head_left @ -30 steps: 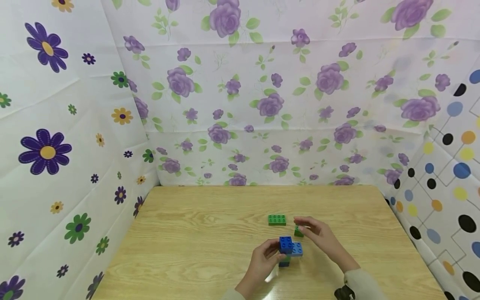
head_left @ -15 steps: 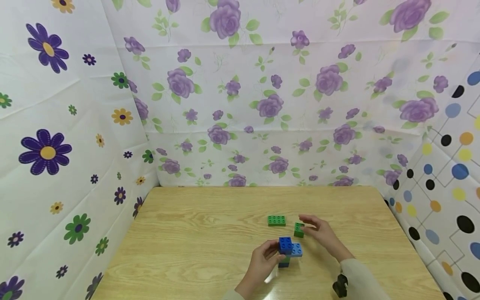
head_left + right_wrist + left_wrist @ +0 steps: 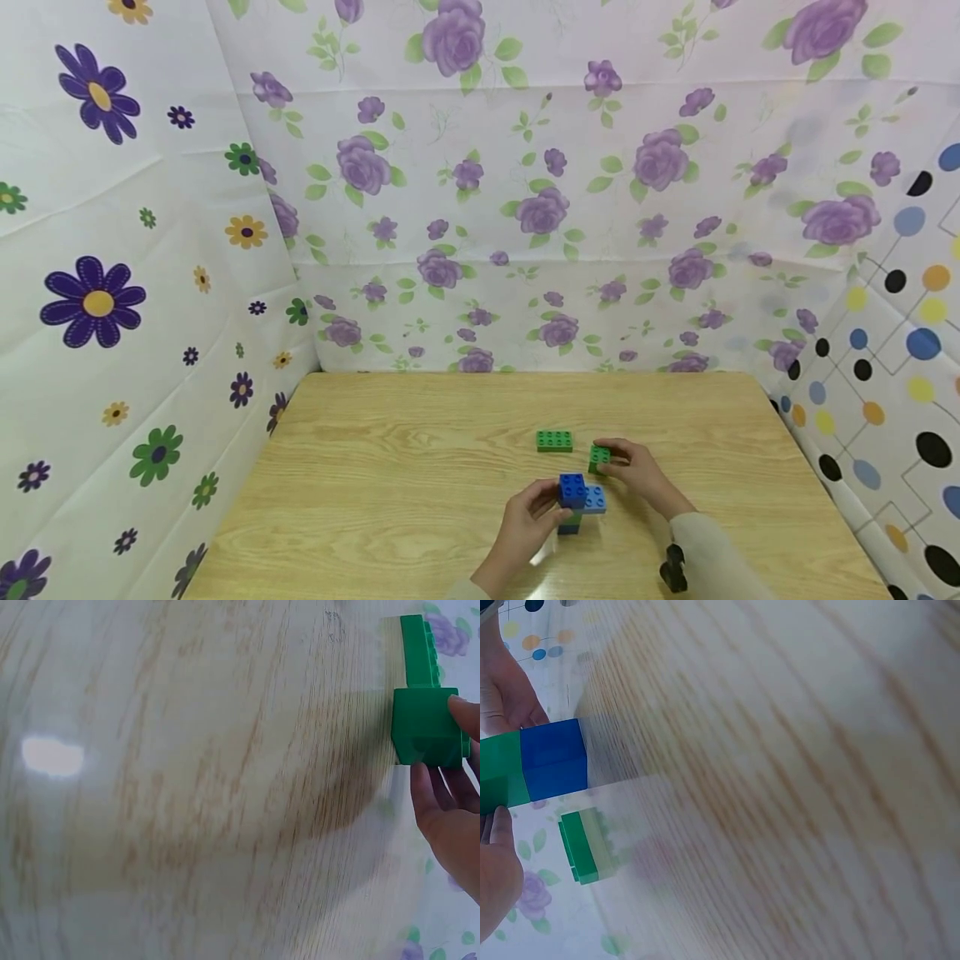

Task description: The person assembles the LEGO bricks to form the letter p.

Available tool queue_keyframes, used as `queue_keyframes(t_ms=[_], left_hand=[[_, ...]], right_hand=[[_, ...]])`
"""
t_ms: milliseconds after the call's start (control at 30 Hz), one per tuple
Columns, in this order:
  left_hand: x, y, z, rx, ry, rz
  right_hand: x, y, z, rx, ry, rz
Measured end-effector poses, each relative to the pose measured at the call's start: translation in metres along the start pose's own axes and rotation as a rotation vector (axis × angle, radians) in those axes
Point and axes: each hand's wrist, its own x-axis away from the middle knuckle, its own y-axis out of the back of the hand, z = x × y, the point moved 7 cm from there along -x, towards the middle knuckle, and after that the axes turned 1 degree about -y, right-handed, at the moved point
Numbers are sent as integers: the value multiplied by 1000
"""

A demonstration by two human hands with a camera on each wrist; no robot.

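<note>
My left hand (image 3: pixel 528 518) holds a stack of toy building blocks (image 3: pixel 572 492), its thumb and fingers on the stack's left side. A dark blue block tops the stack, a light blue block (image 3: pixel 595 499) juts out to the right, and green and dark blue show below. In the left wrist view, the stack's green and blue lower blocks (image 3: pixel 553 761) stand beside the fingers of my left hand (image 3: pixel 496 874). My right hand (image 3: pixel 641 475) pinches a small green block (image 3: pixel 427 726) between thumb and fingers, just behind and right of the stack.
A longer green block (image 3: pixel 554 442) with two rows of studs lies on the wooden table (image 3: pixel 390 467), left of the small one. Flower-printed cloth (image 3: pixel 480 208) hangs behind the table, and a dotted cloth (image 3: pixel 885 433) stands on the right.
My right hand first drew back slightly to the right from the small green block, then came in again and now grips it. My left hand and the stack stay almost still.
</note>
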Motion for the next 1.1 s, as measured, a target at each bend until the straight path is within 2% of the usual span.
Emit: queue_keyframes(t_ms=[233, 500, 867, 1100], left_hand=[[-1, 0, 0, 5, -1, -7], [-1, 1, 2, 10, -5, -4], [-1, 1, 2, -7, 1, -6], [-1, 0, 2, -2, -3, -15]], right_hand=[[2, 1, 7, 19, 24, 14], [11, 9, 25, -11, 98, 86], [25, 18, 42, -18, 116, 137], [37, 19, 57, -59, 156, 204]])
